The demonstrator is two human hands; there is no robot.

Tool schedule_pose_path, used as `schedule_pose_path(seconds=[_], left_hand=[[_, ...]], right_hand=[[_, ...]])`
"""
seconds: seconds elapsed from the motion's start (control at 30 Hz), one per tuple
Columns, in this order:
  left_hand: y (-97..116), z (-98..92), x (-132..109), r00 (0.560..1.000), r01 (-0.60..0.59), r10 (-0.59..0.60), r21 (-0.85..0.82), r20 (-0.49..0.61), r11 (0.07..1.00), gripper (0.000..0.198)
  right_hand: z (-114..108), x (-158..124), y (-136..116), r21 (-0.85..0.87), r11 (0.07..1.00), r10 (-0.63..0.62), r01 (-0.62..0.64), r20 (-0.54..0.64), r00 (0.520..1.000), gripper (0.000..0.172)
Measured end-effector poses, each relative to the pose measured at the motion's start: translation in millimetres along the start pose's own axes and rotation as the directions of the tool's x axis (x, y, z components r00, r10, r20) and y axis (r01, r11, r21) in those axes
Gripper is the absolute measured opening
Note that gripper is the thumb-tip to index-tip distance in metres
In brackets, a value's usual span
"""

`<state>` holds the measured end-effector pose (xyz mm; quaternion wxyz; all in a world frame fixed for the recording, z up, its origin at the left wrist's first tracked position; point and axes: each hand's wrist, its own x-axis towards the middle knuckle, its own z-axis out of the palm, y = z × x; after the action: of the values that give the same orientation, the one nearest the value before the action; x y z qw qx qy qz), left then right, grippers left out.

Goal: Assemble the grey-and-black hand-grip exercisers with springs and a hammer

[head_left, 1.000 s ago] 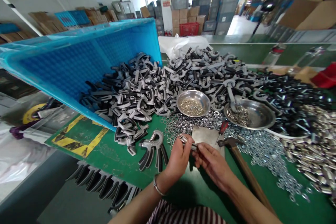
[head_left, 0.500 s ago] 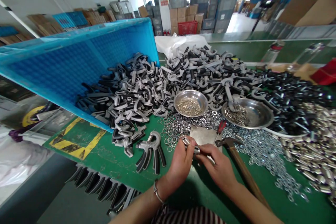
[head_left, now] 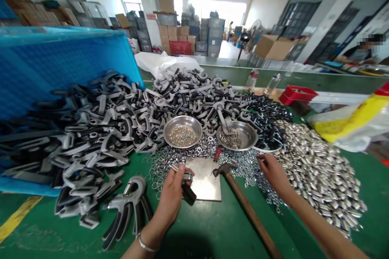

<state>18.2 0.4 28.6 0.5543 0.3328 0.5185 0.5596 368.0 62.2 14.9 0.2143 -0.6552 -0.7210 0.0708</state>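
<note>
In the head view, the right hand [head_left: 275, 176] is no longer meeting the left at the workpiece; it is now reaching out to the right, its fingers curling loosely near the spread of small nuts [head_left: 243, 166] and the heap of black parts [head_left: 267, 113]. Whether those fingers are pinching anything, I cannot tell. The left hand [head_left: 172, 194] is gripping the grey-and-black spring piece [head_left: 189, 195] alone, holding it just over the left side of the metal plate [head_left: 206, 186], coil showing above the fingers. So the two-handed work on that piece is pausing, it seems, and the left hand is keeping it steady. The view is also swinging rightward, bringing more of the silver cylinders [head_left: 322, 174] into sight.

For room, bare green table [head_left: 212, 226] is lying open in front of the plate, between the forearms. The hammer [head_left: 246, 206] is cutting across that space, its handle slanting toward the right forearm. The screwdriver [head_left: 217, 153] is resting by the plate's far edge, and two steel bowls [head_left: 247, 134] are standing beyond it. On the left, a grip with several handles [head_left: 130, 196] is lying near the left wrist, and loose pieces are crowding out of the blue crate [head_left: 130, 56].
</note>
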Motion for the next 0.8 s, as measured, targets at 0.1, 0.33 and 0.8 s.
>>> schedule_pose_path(seconds=[0.1, 0.33, 0.8], left_hand=[[-7, 13.8, -5, 0.999, 0.038, -0.038, 0.001, 0.037, 0.999, 0.043], [-4, 31.1, -15, 0.996, 0.039, -0.043, 0.049, 0.08, 0.998, 0.044], [-2, 34.2, -11, 0.996, 0.03, -0.025, -0.06, 0.084, 0.998, 0.038]], right_hand=[[-12, 42, 49, -0.097, 0.985, 0.139, -0.143, -0.05, 0.989, 0.021], [-12, 105, 51, -0.129, 0.946, 0.295, -0.297, -0.036, 0.955, 0.012], [12, -53, -170, 0.912, 0.384, -0.058, -0.145, 0.181, 0.982, 0.02]])
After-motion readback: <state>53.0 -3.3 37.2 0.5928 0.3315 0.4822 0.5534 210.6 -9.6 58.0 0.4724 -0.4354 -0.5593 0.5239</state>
